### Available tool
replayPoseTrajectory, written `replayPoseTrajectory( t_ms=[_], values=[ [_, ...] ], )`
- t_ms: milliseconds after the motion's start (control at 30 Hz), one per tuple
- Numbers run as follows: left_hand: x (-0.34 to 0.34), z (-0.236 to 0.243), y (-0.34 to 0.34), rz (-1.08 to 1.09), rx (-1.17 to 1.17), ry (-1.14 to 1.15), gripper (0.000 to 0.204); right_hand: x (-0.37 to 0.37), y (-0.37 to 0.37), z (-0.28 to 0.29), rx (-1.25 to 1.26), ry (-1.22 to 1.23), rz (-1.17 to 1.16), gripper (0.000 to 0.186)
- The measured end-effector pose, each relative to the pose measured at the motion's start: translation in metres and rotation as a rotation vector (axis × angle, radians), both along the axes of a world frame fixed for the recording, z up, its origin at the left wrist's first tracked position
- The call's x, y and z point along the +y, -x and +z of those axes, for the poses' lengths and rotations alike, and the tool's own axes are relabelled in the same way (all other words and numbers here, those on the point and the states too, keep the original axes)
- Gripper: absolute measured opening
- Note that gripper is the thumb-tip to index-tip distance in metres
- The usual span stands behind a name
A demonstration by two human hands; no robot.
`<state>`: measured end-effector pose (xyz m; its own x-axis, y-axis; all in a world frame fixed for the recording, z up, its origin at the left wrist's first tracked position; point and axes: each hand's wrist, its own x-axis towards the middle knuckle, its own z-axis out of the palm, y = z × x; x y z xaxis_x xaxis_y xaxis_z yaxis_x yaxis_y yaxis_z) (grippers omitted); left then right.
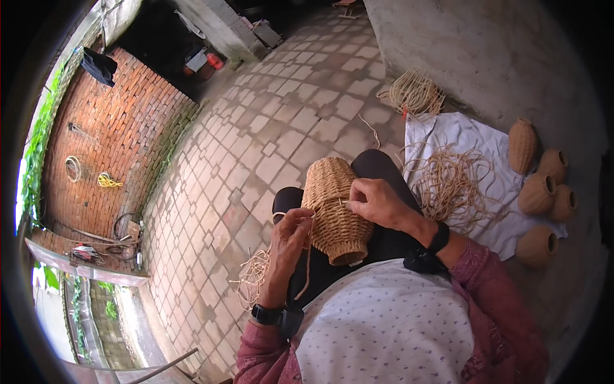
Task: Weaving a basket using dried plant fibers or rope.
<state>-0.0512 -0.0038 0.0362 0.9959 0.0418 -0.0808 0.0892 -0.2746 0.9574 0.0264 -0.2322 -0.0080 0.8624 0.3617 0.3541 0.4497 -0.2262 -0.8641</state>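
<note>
Two hands work at a woven fibre vessel lying on a person's dark-trousered legs, centre of the frame.
The fingers of the left hand pinch a thin strand that hangs beside the vessel; those of the right hand, against the vessel's other side, grasp a short pale piece too small to identify. At right, loose fibre lies tangled on a white cloth, with five more vessels near its edge.

Brick wall, paved floor.
</note>
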Motion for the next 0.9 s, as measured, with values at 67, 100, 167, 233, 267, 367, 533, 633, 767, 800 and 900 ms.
replayPoseTrajectory(
  t_ms=[67,100,167,233,267,367,533,633,767,800,900],
  values=[
    [-0.004,0.006,0.003,0.029,-0.001,0.011,0.019,-0.001,-0.001,-0.005,0.056,-0.004,-0.046,0.018],
    [-0.004,0.007,0.003,0.057,-0.002,0.022,0.019,-0.005,-0.004,-0.014,-0.042,0.08,-0.151,0.017],
    [0.0,0.004,0.008,0.022,-0.029,0.074,0.019,-0.004,-0.006,-0.018,-0.137,0.166,-0.259,0.017],
    [-0.001,0.007,0.021,-0.015,-0.055,0.127,0.019,0.001,-0.008,-0.018,-0.309,0.254,-0.339,0.017],
    [-0.006,0.014,0.032,-0.127,0.088,0.12,0.022,0.0,-0.012,-0.02,-0.309,0.254,-0.341,0.017],
    [-0.014,0.008,0.053,-0.503,0.312,-0.074,0.034,-0.01,-0.026,-0.026,-0.333,0.33,-0.396,0.018],
    [-0.034,-0.027,0.069,-0.488,0.134,-0.199,0.054,-0.07,-0.035,-0.052,0.246,-0.155,-0.247,0.018],
    [-0.041,-0.033,0.061,-0.391,0.239,-0.188,0.058,-0.096,-0.027,-0.049,0.647,-0.75,0.086,0.032],
    [-0.051,-0.037,0.047,-0.218,0.117,-0.291,0.067,-0.086,-0.003,0.005,0.633,-0.902,0.325,0.041],
    [-0.056,-0.032,0.044,-0.164,0.08,-0.295,0.064,-0.08,0.001,0.015,0.595,-0.891,0.354,0.042],
    [-0.067,-0.036,0.037,-0.076,-0.024,-0.502,0.056,-0.058,0.006,0.046,0.527,-0.876,0.515,0.045]
  ],
)
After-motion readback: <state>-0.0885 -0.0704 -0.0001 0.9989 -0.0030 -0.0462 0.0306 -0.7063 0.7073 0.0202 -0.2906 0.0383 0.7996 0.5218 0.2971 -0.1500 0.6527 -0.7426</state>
